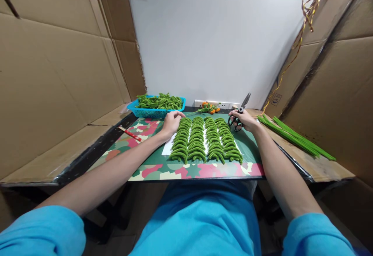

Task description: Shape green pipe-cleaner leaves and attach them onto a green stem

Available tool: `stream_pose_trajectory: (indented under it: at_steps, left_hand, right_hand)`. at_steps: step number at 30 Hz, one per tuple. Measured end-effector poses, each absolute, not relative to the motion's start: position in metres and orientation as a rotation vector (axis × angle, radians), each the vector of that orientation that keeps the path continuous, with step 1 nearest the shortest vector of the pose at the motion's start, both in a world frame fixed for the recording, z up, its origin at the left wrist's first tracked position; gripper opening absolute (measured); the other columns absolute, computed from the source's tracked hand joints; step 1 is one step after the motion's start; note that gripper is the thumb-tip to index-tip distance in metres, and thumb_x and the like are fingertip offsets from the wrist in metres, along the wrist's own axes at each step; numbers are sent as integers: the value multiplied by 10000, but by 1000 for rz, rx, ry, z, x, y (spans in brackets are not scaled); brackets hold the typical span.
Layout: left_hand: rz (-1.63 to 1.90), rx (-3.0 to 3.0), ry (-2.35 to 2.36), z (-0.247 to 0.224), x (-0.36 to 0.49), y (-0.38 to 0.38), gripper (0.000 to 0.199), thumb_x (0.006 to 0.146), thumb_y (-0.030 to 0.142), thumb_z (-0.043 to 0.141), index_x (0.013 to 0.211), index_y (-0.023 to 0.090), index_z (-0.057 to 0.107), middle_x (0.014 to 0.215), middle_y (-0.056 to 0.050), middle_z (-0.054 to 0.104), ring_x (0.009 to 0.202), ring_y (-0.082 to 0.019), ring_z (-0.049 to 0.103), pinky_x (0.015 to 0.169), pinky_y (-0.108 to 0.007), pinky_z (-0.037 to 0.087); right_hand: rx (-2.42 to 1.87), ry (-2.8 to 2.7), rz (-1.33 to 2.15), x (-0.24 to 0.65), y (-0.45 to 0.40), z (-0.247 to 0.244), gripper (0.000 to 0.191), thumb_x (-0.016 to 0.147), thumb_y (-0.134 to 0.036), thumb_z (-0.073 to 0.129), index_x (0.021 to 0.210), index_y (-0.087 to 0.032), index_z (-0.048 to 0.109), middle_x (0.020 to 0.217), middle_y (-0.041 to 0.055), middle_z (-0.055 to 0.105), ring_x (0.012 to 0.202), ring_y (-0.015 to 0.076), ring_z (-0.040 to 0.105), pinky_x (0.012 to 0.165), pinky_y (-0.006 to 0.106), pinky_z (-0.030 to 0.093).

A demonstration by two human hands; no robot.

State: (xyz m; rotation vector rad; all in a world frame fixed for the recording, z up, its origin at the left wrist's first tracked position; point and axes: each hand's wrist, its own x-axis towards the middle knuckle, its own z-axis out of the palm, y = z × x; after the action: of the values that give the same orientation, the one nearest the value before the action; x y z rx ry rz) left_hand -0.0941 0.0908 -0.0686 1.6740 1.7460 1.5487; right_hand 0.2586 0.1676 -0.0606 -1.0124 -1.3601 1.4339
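Four columns of curved, fuzzy green pieces, resembling pipe-cleaner leaves [196,139], lie on white paper [167,149] over a patterned mat. My left hand [171,124] is at the far end of the leftmost column, its fingers bent and pressed together. What its fingertips hold, if anything, cannot be made out; a thin green stem's end lies close by. In my right hand [246,120] are black-handled scissors [245,101], blades pointing up and away, just right of the rightmost column.
Behind my left hand stands a blue basket [145,113] heaped with similar green pieces. Orange flowers on green stems [214,110] lie at the back, before a power strip [224,104]. Long green sticks [297,137] rest at right, a red-and-white strip [130,133] at left. Cardboard walls [58,54] flank the table.
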Motion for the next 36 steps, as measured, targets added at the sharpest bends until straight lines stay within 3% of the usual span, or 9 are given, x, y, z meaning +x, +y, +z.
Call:
stream_pose_trajectory:
  at_steps: [4,9,13,16,18,25,36]
  left_hand:
    - [1550,1672,1739,-68,-93,90,236,758,189,529,770,193,765,884,-78,781,878,-266,686,888,-389,537]
    - [1548,1672,1729,-68,-93,89,223,751,195,530,759,196,753,862,-71,782,864,-264,684,879,-385,538]
    - [1544,1677,1718,-69,-93,88,227,755,207,528,767,195,755,852,-70,779,848,-262,687,873,-387,538]
    - [1543,1676,1717,-69,-93,88,229,760,215,532,770,198,761,849,-68,778,847,-261,686,866,-385,539]
    - [1540,1675,1720,-69,-93,88,230,759,218,536,775,201,765,838,-63,776,845,-259,682,861,-380,540]
    - [1539,1679,1728,-68,-93,89,244,746,198,523,756,195,767,854,-72,778,845,-256,682,884,-387,532]
    - [1527,1678,1731,-68,-92,89,237,747,213,529,735,206,765,828,-64,779,851,-258,679,877,-384,543]
  right_hand:
    - [-1021,-1250,1502,261,171,-61,289,927,-416,813,871,-205,622,570,-67,542,369,72,427,275,125,230]
    - [-995,-1098,1548,269,177,-57,388,965,-539,745,841,-215,571,549,-69,499,373,71,379,298,134,214]
    - [-944,-1023,1592,273,176,-52,451,988,-623,638,831,-201,606,557,-9,552,425,123,488,323,175,288]
    - [-904,-981,1582,271,175,-51,467,941,-656,672,820,-209,611,583,9,580,531,189,633,372,221,401]
    - [-885,-962,1561,269,175,-51,455,911,-646,712,803,-220,592,580,-8,569,552,199,656,394,238,437]
    - [-815,-889,1424,273,180,-52,510,928,-624,696,731,-253,407,514,-101,399,361,76,330,320,175,189]
    - [-813,-897,1376,273,176,-47,368,963,-512,602,754,-253,445,522,-102,397,348,73,283,331,175,189]
